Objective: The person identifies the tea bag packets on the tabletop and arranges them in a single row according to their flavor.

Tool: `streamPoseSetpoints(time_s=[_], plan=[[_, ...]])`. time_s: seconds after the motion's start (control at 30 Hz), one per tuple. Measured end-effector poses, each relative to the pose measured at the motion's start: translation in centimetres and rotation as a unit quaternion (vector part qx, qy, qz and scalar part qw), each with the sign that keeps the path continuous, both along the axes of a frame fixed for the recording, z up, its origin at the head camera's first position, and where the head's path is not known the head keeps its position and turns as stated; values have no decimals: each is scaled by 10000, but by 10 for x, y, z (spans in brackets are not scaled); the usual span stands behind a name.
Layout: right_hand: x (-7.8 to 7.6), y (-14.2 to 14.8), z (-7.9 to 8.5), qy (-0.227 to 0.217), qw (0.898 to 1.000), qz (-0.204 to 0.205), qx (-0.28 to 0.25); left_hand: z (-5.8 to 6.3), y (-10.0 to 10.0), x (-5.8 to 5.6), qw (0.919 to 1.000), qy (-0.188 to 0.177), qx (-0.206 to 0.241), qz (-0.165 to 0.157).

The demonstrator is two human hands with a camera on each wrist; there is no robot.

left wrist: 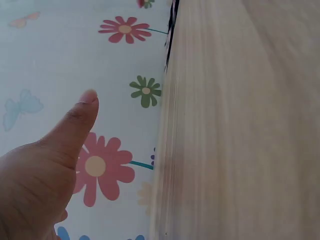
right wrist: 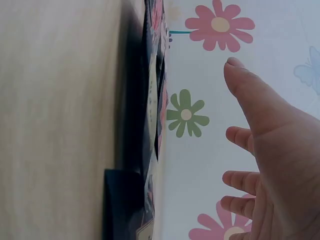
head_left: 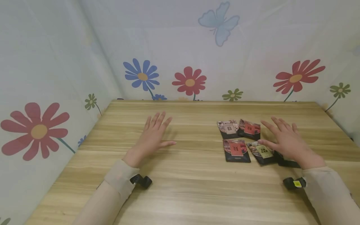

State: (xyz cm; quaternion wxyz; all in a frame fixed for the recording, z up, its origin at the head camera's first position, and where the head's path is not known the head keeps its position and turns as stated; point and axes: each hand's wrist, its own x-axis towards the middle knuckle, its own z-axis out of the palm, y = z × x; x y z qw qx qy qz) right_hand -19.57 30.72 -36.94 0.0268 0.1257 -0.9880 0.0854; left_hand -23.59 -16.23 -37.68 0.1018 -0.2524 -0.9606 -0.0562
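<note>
Several small flat printed packets lie on the wooden table, right of its middle. At the back are a packet with a pale pink label (head_left: 229, 128) and one with a red label (head_left: 249, 128). In front lie a packet with an orange-red label (head_left: 237, 150), one with a yellow-green label (head_left: 262, 153), and a dark one (head_left: 288, 161) mostly hidden under my right hand (head_left: 289, 142). That hand hovers over the packets with fingers spread, holding nothing. My left hand (head_left: 150, 137), fingers spread too, is above bare wood on the left, apart from the packets.
The wooden table (head_left: 197, 187) reaches back to a white curtain (head_left: 174, 40) printed with flowers and a butterfly. More of this curtain hangs along the left side. A small black camera is strapped at each wrist.
</note>
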Motion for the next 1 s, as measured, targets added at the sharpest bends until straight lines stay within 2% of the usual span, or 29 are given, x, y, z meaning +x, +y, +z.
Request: streamPoseSetpoints(time_s=[0.33, 0.63, 0.8, 1.0], plan=[[-2, -8, 5, 297, 9993, 245, 10, 9, 15, 7, 9993, 256, 21, -276], [3, -22, 8, 396, 9980, 496, -20, 8, 31, 9, 9957, 641, 82, -666], [6, -29, 6, 493, 9968, 624, -64, 8, 42, 11, 9917, 803, 257, -972], [10, -35, 4, 692, 9934, 897, -174, 9, 55, 16, 9896, 740, 471, -1137]])
